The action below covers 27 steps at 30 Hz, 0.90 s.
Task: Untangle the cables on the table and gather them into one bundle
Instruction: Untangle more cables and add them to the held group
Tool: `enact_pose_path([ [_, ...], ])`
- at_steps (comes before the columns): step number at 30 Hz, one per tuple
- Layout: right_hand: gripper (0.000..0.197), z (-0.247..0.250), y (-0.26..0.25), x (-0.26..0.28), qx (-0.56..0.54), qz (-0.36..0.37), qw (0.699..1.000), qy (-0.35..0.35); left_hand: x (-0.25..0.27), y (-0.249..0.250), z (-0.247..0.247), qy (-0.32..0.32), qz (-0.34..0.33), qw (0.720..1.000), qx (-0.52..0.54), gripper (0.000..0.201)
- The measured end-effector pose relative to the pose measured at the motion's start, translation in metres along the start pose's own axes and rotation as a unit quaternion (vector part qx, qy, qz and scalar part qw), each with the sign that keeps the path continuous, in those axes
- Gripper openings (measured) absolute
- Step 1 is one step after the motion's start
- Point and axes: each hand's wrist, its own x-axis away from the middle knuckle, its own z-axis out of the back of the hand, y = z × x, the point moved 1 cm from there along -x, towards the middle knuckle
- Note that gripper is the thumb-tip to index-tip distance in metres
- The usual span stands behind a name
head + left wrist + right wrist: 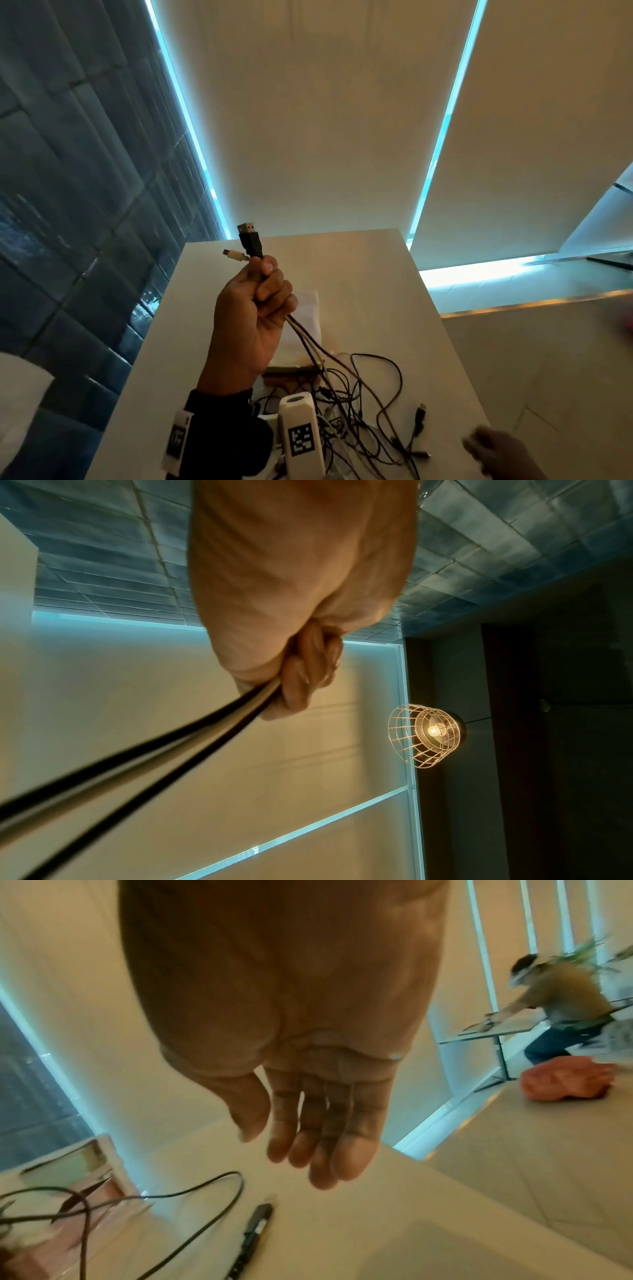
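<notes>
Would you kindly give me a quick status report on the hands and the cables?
Left hand raised, gripping several cable ends. Right hand open, holding nothing, above the table. Tangle still unsorted on the table, strands trailing up to the left hand.

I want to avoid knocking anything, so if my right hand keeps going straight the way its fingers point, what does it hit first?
Probably the bare white table top. The right hand hangs open above it, fingers angled down. The black cable plug lies just left of that line, though depth is unclear here.
</notes>
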Motion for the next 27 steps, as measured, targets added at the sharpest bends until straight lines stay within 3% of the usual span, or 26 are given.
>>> enact_pose_path([
  [2, 0.034, -0.011, -0.043, 0.003, 0.06, -0.013, 0.998, 0.011, 0.004, -0.001, 0.0, -0.005, 0.002, 1.0, -0.003, 0.03],
  [4, 0.037, -0.02, -0.066, -0.012, 0.097, -0.025, 0.995, -0.024, 0.008, -0.002, 0.0, -0.005, 0.005, 1.0, -0.005, 0.027],
  [9, 0.06, -0.045, -0.087, -0.03, 0.121, -0.055, 0.987, -0.089, 0.013, -0.002, 0.003, 0.002, 0.01, 1.0, -0.011, 0.023],
  [14, 0.039, -0.059, -0.094, -0.034, 0.125, -0.038, 0.987, -0.091, 0.015, -0.005, 0.009, 0.009, 0.011, 1.0, -0.023, 0.022],
  [16, 0.026, -0.059, -0.098, -0.035, 0.111, -0.002, 0.992, -0.055, 0.016, -0.006, 0.01, 0.018, 0.012, 0.999, -0.031, 0.021],
  [19, 0.027, -0.052, -0.115, -0.033, 0.002, 0.062, 0.997, 0.055, 0.014, -0.008, 0.014, 0.035, 0.01, 0.998, -0.059, 0.02],
  [21, 0.029, -0.039, -0.137, -0.023, -0.11, 0.126, 0.979, 0.114, 0.014, -0.012, 0.015, 0.051, 0.018, 0.995, -0.086, 0.024],
  [24, 0.017, -0.019, -0.18, -0.001, -0.346, 0.19, 0.918, 0.049, 0.012, -0.02, 0.016, 0.072, 0.034, 0.989, -0.126, 0.029],
  [27, 0.021, 0.002, -0.225, 0.029, -0.456, 0.254, 0.853, -0.009, 0.009, -0.028, 0.013, 0.081, 0.042, 0.976, -0.197, 0.03],
])
